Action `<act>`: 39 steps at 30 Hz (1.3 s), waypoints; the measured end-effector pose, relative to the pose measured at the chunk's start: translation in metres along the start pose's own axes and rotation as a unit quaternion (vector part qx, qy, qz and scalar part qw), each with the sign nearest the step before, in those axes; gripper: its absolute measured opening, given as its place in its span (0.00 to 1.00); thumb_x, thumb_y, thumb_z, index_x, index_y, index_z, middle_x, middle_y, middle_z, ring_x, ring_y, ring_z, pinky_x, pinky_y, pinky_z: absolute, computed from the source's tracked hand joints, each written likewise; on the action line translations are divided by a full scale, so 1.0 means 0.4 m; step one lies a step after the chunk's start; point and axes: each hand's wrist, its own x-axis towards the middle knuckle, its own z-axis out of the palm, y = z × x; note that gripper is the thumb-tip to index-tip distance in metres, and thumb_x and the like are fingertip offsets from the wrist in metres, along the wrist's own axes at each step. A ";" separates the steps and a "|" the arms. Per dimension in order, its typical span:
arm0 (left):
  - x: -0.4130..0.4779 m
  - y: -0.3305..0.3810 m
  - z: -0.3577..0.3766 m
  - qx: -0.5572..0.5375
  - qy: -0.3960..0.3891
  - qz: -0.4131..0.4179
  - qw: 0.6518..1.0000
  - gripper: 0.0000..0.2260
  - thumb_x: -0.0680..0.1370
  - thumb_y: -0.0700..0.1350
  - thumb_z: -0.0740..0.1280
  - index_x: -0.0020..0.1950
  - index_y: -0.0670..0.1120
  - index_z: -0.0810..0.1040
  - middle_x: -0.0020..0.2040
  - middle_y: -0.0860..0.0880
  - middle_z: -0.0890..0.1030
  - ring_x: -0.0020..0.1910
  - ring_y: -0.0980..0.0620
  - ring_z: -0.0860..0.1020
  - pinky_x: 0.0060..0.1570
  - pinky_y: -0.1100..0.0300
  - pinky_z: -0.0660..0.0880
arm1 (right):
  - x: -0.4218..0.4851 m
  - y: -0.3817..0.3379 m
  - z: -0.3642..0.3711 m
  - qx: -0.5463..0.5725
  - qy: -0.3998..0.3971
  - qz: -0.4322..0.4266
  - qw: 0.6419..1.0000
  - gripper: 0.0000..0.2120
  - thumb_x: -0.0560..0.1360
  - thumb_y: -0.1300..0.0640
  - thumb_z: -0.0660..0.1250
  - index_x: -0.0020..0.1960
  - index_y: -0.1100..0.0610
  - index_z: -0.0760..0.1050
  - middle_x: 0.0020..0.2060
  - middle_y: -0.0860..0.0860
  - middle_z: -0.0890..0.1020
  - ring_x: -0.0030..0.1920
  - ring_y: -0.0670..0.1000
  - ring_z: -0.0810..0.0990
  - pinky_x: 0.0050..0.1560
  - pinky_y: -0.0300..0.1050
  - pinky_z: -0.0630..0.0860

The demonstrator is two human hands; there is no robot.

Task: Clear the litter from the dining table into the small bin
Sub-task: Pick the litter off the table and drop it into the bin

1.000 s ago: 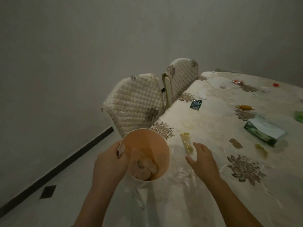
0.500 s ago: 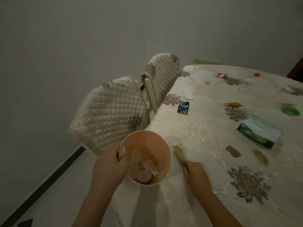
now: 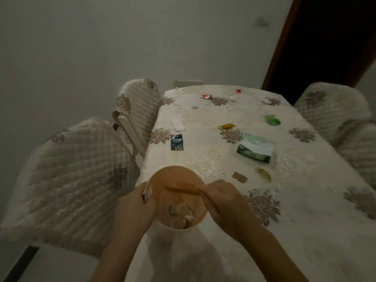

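A small peach-coloured bin [image 3: 176, 174] is held at the near-left corner of the dining table [image 3: 295, 200]. My left hand [image 3: 138, 204] grips its left rim, thumb inside. Crumpled litter [image 3: 180, 210] lies at the bin's bottom. My right hand [image 3: 221, 198] is at the right rim, fingers pinched on a yellowish wrapper [image 3: 181, 189] that stretches blurred across the opening. On the cloth lie a dark teal sachet [image 3: 177, 141], a gold candy [image 3: 226, 126], a green wrapper [image 3: 272, 120], a brown scrap [image 3: 240, 177] and a yellow-green wrapper [image 3: 264, 173].
A green tissue pack [image 3: 255, 150] sits mid-table. A white strip [image 3: 178, 125], a red-white wrapper [image 3: 206, 96] and a red cap [image 3: 238, 90] lie farther back. Quilted chairs stand at the left [image 3: 71, 180], [image 3: 140, 106] and right [image 3: 333, 110]. A wall is behind.
My right hand closed on the yellowish wrapper at the table edge and lifted it over the bin. My view has swung right, towards the table.
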 end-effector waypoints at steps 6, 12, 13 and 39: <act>0.024 0.049 0.066 0.025 -0.030 0.071 0.997 0.13 0.77 0.46 0.60 0.58 0.49 0.78 0.49 0.44 0.83 0.39 0.50 0.74 0.39 0.58 0.69 | -0.038 0.025 0.011 0.012 -0.011 0.075 0.997 0.13 0.72 0.52 0.58 0.50 0.56 0.77 0.43 0.53 0.84 0.44 0.52 0.79 0.46 0.40 0.74; 0.066 0.066 0.121 0.047 -0.043 0.069 0.996 0.14 0.76 0.47 0.59 0.60 0.50 0.77 0.38 0.50 0.77 0.37 0.49 0.75 0.35 0.59 0.68 | -0.065 0.190 -0.018 0.017 0.187 0.256 0.948 0.12 0.72 0.58 0.63 0.53 0.61 0.77 0.49 0.59 0.82 0.51 0.55 0.79 0.54 0.34 0.66; 0.073 0.070 0.126 0.046 -0.041 0.067 0.996 0.13 0.76 0.46 0.60 0.59 0.51 0.77 0.37 0.50 0.77 0.36 0.49 0.75 0.34 0.58 0.68 | -0.066 0.226 -0.012 0.017 0.191 0.288 0.938 0.12 0.72 0.60 0.65 0.54 0.62 0.76 0.51 0.60 0.81 0.53 0.57 0.78 0.56 0.37 0.66; 0.185 0.099 0.197 -0.015 0.034 0.060 0.997 0.12 0.73 0.41 0.65 0.56 0.49 0.79 0.42 0.53 0.78 0.40 0.58 0.76 0.39 0.63 0.70 | 0.044 0.437 0.144 0.088 0.114 0.315 0.938 0.07 0.70 0.70 0.66 0.44 0.60 0.76 0.40 0.56 0.79 0.39 0.47 0.76 0.39 0.30 0.68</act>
